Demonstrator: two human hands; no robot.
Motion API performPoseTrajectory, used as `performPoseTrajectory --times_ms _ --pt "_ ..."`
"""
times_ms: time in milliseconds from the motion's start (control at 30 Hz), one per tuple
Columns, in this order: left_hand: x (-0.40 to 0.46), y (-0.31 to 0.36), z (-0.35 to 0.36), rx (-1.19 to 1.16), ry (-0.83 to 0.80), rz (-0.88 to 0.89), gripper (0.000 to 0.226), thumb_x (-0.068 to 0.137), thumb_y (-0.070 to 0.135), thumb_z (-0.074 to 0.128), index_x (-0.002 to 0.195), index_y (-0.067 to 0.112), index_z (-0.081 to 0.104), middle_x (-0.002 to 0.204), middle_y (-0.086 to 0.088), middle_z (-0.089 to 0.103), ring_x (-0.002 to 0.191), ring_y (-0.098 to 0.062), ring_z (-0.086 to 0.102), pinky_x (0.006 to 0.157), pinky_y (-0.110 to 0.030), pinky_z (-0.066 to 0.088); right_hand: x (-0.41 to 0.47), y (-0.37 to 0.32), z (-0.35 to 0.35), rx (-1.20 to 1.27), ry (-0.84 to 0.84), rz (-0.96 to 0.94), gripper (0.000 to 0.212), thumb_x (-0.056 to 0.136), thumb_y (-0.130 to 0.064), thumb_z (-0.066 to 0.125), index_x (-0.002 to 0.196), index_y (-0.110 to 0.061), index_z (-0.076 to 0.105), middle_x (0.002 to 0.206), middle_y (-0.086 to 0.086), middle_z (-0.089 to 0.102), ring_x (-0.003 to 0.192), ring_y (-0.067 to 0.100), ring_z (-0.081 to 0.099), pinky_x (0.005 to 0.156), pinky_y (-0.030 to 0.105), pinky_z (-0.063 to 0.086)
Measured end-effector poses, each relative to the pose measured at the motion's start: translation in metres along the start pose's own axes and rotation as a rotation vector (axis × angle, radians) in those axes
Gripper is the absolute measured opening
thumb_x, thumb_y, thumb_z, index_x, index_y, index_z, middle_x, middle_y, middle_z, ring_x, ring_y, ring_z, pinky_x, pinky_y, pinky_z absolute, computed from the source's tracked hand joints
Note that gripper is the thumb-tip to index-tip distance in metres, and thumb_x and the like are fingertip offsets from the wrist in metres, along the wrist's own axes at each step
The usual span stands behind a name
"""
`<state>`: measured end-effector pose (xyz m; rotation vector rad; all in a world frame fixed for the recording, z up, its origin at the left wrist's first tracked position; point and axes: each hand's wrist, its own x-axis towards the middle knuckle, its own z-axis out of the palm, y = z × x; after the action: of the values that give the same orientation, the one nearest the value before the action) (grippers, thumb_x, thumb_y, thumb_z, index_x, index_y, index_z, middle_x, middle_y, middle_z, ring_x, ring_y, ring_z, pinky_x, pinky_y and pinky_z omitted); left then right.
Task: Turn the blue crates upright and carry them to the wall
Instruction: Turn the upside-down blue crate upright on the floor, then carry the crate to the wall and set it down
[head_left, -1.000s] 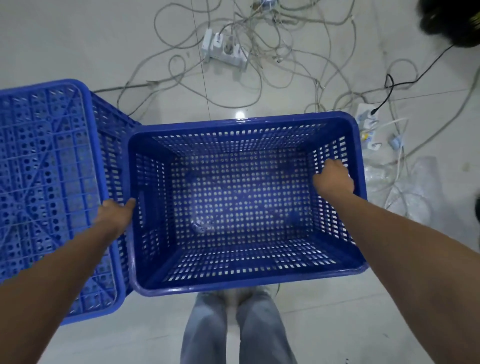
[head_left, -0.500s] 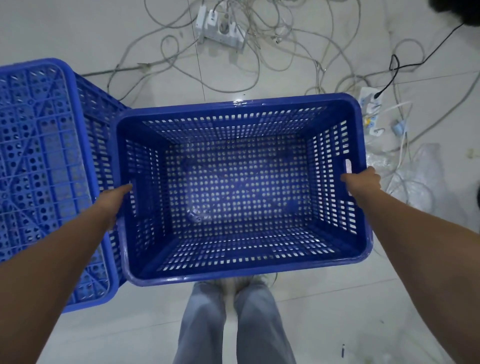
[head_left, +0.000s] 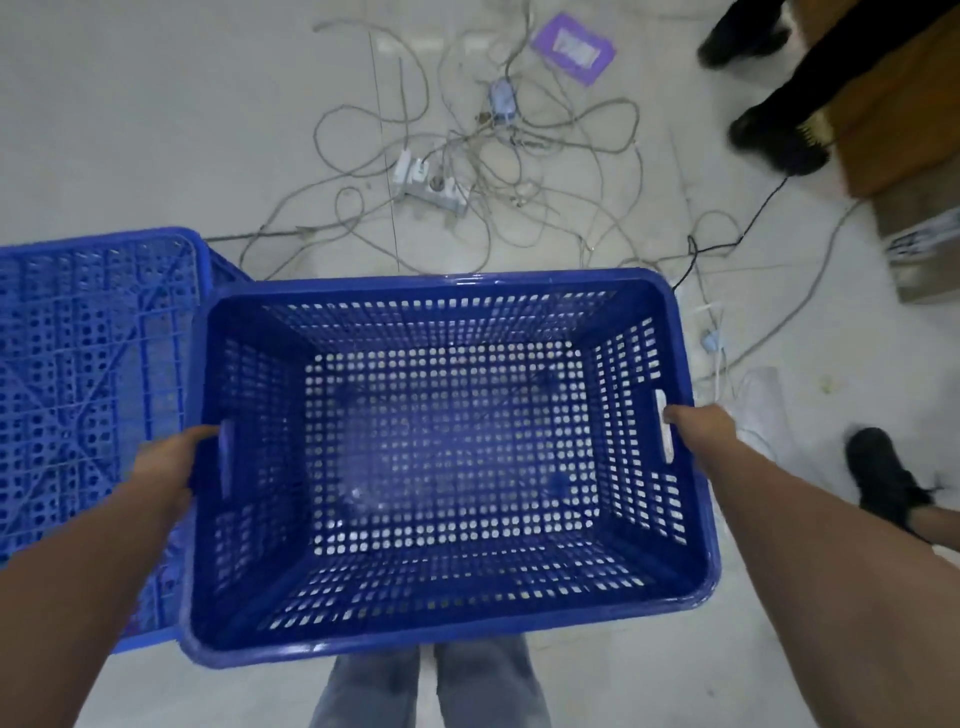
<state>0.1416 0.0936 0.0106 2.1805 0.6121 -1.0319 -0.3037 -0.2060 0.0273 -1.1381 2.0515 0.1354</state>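
An upright blue perforated crate (head_left: 447, 631) fills the middle of the view, open side up and empty. My left hand (head_left: 166, 462) grips its left side at the handle slot. My right hand (head_left: 701, 428) grips the right side, fingers through the right handle slot. The crate is held up in front of my legs. A second blue crate (head_left: 88, 374) lies upside down on the floor at the left, its ribbed bottom facing up, right beside the held crate.
A tangle of grey cables with a white power strip (head_left: 428, 184) lies on the pale floor ahead. A purple packet (head_left: 574, 49) lies farther on. Another person's black shoes (head_left: 776, 137) and cardboard boxes (head_left: 919, 249) stand at the right; a black shoe (head_left: 883, 475) is near my right arm.
My right hand moved from inside the crate's right wall to the outside handle slot. The crate has risen toward me and more floor ahead has come into view.
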Motion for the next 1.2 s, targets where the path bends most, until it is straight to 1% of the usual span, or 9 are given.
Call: performPoseTrajectory --times_ms 100,200,333,400,467,567,900,1100,1200 --pt "-0.046 0.037 -0.040 0.025 0.049 0.092 0.014 0.085 0.018 0.068 0.088 0.009 0.058 0.105 -0.014 0.061 0.098 -0.042 0.057 0.094 -0.060 0.046 -0.045 -0.033 -0.052 0.022 -0.023 -0.045 0.032 0.081 -0.008 0.060 0.109 0.009 0.056 0.106 0.026 0.062 0.089 0.037 0.062 0.077 0.041 0.053" --pt "-0.103 0.075 -0.087 0.065 0.050 0.239 0.018 0.085 0.014 0.069 0.083 0.004 0.054 0.084 -0.016 0.057 0.081 -0.037 0.055 0.092 -0.059 0.047 -0.098 -0.060 -0.105 0.041 -0.042 -0.109 0.029 0.082 -0.001 0.056 0.107 0.012 0.053 0.100 0.026 0.062 0.083 0.037 0.062 0.077 0.044 0.053" --pt "-0.187 0.119 -0.151 0.102 -0.101 0.422 0.015 0.089 0.011 0.064 0.088 -0.001 0.055 0.063 -0.016 0.061 0.055 -0.029 0.059 0.052 -0.034 0.052 -0.176 -0.090 -0.171 0.090 0.000 -0.226 0.051 0.080 0.000 0.061 0.124 0.011 0.037 0.106 0.027 0.057 0.084 0.035 0.057 0.069 0.039 0.049" --pt "-0.224 0.137 -0.186 0.046 -0.140 0.486 0.025 0.093 0.010 0.056 0.071 0.003 0.050 0.033 -0.004 0.051 0.026 -0.012 0.048 0.031 -0.015 0.039 -0.216 -0.110 -0.205 0.074 0.029 -0.312 0.056 0.079 -0.005 0.067 0.125 0.005 0.035 0.109 0.025 0.053 0.087 0.035 0.055 0.070 0.039 0.048" --pt "-0.261 0.152 -0.221 0.017 -0.174 0.523 0.036 0.098 0.014 0.049 0.063 0.008 0.040 0.024 -0.003 0.040 0.018 -0.007 0.034 0.027 -0.008 0.029 -0.253 -0.133 -0.237 0.071 0.064 -0.388 0.051 0.081 -0.011 0.070 0.122 0.001 0.042 0.115 0.024 0.055 0.094 0.035 0.057 0.077 0.041 0.049" --pt "-0.307 0.174 -0.275 -0.067 -0.194 0.568 0.036 0.100 0.017 0.044 0.065 0.012 0.036 0.025 -0.002 0.035 0.017 -0.006 0.028 0.029 -0.007 0.025 -0.303 -0.164 -0.272 0.125 0.083 -0.532 0.042 0.084 -0.015 0.067 0.121 0.003 0.056 0.111 0.022 0.062 0.100 0.039 0.061 0.089 0.049 0.052" --pt "-0.430 0.176 -0.411 -0.170 -0.006 0.700 0.035 0.097 0.008 0.048 0.064 0.008 0.037 0.031 -0.002 0.032 0.019 -0.010 0.026 0.028 -0.014 0.028 -0.418 -0.246 -0.327 0.049 0.173 -0.828 0.027 0.085 -0.022 0.069 0.091 0.002 0.058 0.068 0.012 0.058 0.068 0.030 0.058 0.066 0.036 0.047" --pt "-0.487 0.113 -0.466 -0.297 0.111 0.636 0.028 0.098 0.009 0.047 0.071 0.007 0.039 0.047 -0.006 0.031 0.017 -0.011 0.026 0.029 -0.015 0.029 -0.460 -0.297 -0.340 -0.048 0.086 -1.020 0.034 0.082 -0.019 0.069 0.103 0.006 0.061 0.097 0.027 0.067 0.089 0.040 0.065 0.077 0.044 0.052" --pt "-0.509 0.068 -0.486 -0.349 0.212 0.621 0.025 0.096 0.005 0.048 0.072 0.004 0.042 0.044 -0.007 0.034 0.018 -0.010 0.027 0.028 -0.015 0.029 -0.487 -0.308 -0.335 -0.099 0.048 -1.119 0.033 0.081 -0.016 0.072 0.100 0.010 0.063 0.097 0.029 0.068 0.084 0.038 0.065 0.074 0.044 0.053"
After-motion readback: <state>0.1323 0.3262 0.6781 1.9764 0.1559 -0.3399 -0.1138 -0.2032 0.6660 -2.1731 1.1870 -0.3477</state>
